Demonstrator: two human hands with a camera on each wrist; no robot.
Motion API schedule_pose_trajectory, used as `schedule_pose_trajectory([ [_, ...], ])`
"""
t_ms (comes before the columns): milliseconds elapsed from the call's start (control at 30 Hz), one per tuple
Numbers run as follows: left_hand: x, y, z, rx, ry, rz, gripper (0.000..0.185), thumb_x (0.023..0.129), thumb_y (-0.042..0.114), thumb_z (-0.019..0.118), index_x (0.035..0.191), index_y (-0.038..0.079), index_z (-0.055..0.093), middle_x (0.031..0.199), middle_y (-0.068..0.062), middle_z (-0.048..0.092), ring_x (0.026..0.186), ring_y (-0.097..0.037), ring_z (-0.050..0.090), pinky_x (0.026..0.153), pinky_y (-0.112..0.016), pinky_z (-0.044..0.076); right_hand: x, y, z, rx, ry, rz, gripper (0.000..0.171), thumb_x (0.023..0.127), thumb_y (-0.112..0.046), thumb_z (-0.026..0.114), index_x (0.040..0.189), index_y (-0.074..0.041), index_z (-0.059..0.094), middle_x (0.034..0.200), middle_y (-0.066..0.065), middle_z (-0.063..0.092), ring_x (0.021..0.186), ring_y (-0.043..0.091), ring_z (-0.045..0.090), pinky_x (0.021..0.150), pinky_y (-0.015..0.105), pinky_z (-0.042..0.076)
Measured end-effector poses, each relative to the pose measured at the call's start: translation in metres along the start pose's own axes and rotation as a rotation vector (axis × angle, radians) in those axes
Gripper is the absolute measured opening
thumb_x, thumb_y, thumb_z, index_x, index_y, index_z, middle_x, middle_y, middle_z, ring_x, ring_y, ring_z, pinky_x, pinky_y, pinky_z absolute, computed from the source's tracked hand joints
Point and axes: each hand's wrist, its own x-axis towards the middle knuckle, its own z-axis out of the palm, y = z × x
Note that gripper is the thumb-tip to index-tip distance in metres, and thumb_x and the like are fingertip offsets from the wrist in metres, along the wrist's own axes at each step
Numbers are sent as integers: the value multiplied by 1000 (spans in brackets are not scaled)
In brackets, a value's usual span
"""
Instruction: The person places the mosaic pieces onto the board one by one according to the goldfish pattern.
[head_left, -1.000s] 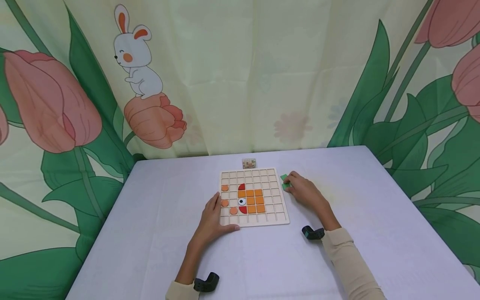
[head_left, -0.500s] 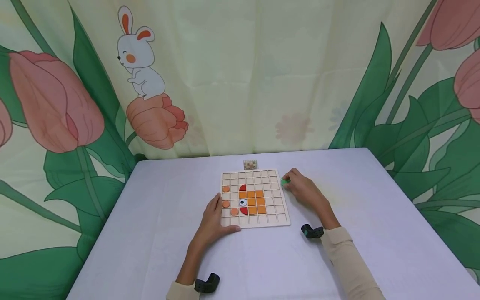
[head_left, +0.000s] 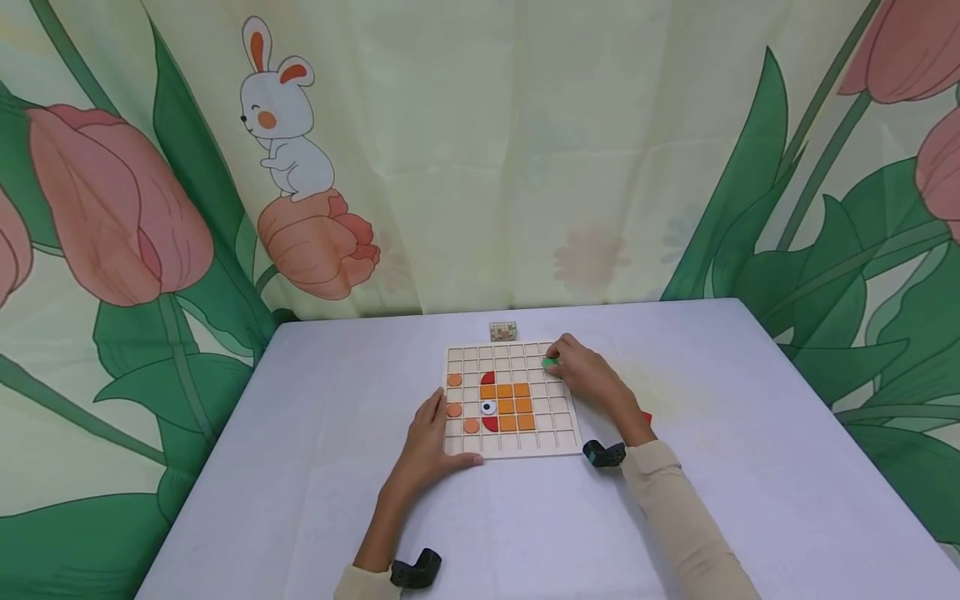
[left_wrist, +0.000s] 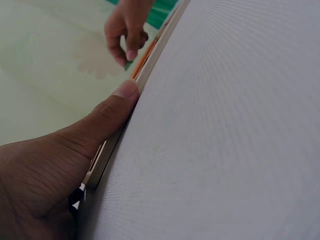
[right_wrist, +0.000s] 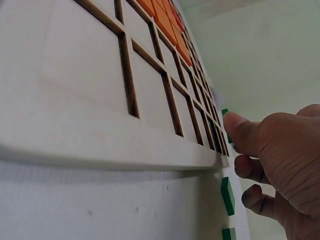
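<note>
grid board [head_left: 513, 398] mid-table [head_left: 300, 467], small card [head_left: 502, 332] behind it, left hand [head_left: 427, 446] at near-left corner, right hand [head_left: 588, 379] over far-right cells

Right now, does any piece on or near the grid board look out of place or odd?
Nothing looks spilled or damaged. One small red piece lies alone on the table by the right forearm, apart from the grid board. The right hand pinches a green piece above the board's far right cells.

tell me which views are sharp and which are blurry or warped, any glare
Head view: even soft light, no glare, grid board and both hands sharp. Left wrist view: left hand huge and soft, table bowed by the lens. Right wrist view: board frame blurred up close, right hand clearer.
</note>
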Motion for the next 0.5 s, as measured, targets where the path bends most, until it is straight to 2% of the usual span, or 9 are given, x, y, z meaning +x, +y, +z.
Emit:
schedule_pose_trajectory([
  [500, 1, -2, 1, -6, 1, 0, 128, 64, 57, 88, 159, 5, 18, 166, -11, 18, 151, -33, 21, 118, -53, 32, 20, -13, 10, -53, -35, -21, 25, 100, -25, 61, 118, -7, 63, 119, 7, 53, 96, 20, 56, 89, 40, 52],
])
